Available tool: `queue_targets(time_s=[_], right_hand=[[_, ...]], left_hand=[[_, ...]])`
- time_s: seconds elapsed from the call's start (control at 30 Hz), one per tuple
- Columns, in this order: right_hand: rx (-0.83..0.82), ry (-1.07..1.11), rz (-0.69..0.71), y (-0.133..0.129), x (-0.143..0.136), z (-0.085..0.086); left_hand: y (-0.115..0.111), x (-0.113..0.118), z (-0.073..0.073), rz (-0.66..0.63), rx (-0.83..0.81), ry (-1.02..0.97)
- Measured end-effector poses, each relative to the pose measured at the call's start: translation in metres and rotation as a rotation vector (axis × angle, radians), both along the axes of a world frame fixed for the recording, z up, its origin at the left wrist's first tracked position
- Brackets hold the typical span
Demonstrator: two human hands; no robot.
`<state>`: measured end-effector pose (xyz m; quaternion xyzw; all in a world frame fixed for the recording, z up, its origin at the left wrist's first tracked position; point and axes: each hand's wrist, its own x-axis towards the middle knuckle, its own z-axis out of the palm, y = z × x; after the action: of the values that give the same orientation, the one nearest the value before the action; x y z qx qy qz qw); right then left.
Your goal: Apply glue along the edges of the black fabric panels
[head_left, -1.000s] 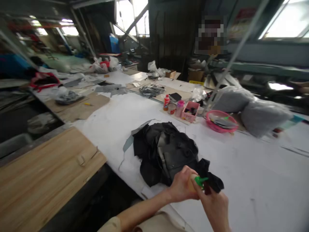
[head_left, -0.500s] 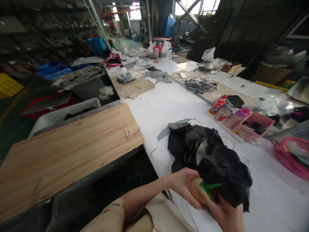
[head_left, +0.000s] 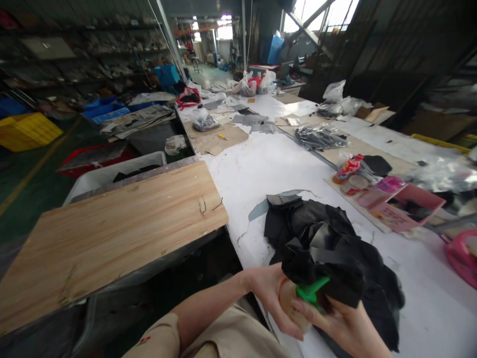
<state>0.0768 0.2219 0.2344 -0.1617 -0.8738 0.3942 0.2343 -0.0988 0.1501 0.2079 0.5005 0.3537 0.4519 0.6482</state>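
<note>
My left hand (head_left: 269, 297) is curled around a rounded tan object (head_left: 288, 303), whose kind I cannot make out. A bright green part (head_left: 312, 291) sticks out beside it, between my hands. My right hand (head_left: 345, 323) closes in from the other side, its thumb pressed against the tan object just below the green part. Black sheet material (head_left: 328, 276) hangs over the fingers of my right hand and hides them in part. Behind and to the right, a crumpled heap of the same black sheets (head_left: 331, 223) lies on the white tabletop (head_left: 257, 164).
To the left lies a wooden board (head_left: 122, 219) with eyeglasses (head_left: 203, 205) on it. A pink box (head_left: 413, 209), a jar (head_left: 354, 185) and a red-labelled bottle (head_left: 348, 169) stand at the right. Farther off are plastic-wrapped black strips (head_left: 320, 137) and a yellow cutter (head_left: 222, 136).
My hands have shifted slightly left and down in view with the tan object and green part. A flap of black sheet now lies farther left, over the hands. The camera view has turned left.
</note>
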Motion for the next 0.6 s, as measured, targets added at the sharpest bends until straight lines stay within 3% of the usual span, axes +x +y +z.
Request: queue_targets(time_s=[0.07,0.13,0.2,0.3,0.37,0.47,0.6], right_hand=[[-0.024,-0.031,-0.037,0.007,-0.015,0.005],[-0.008,-0.061,-0.142,0.014,-0.036,0.007],[0.065,-0.058,-0.295,0.022,-0.064,0.006],[0.187,-0.012,-0.496,0.032,-0.116,0.003],[0.184,0.009,-0.53,0.037,-0.151,0.003],[0.054,0.01,-0.42,0.045,-0.194,0.008],[-0.067,-0.073,-0.182,0.06,-0.224,0.013]], left_hand=[[0.006,-0.013,-0.005,-0.079,-0.01,-0.039],[0.014,-0.029,-0.012,-0.051,-0.034,-0.084],[0.024,-0.046,-0.017,0.142,-0.033,-0.059],[0.039,-0.075,-0.021,0.534,0.06,0.158],[0.046,-0.099,-0.024,0.646,0.103,0.251],[0.052,-0.139,-0.031,0.576,0.094,0.155],[0.059,-0.189,-0.038,0.27,0.059,-0.057]])
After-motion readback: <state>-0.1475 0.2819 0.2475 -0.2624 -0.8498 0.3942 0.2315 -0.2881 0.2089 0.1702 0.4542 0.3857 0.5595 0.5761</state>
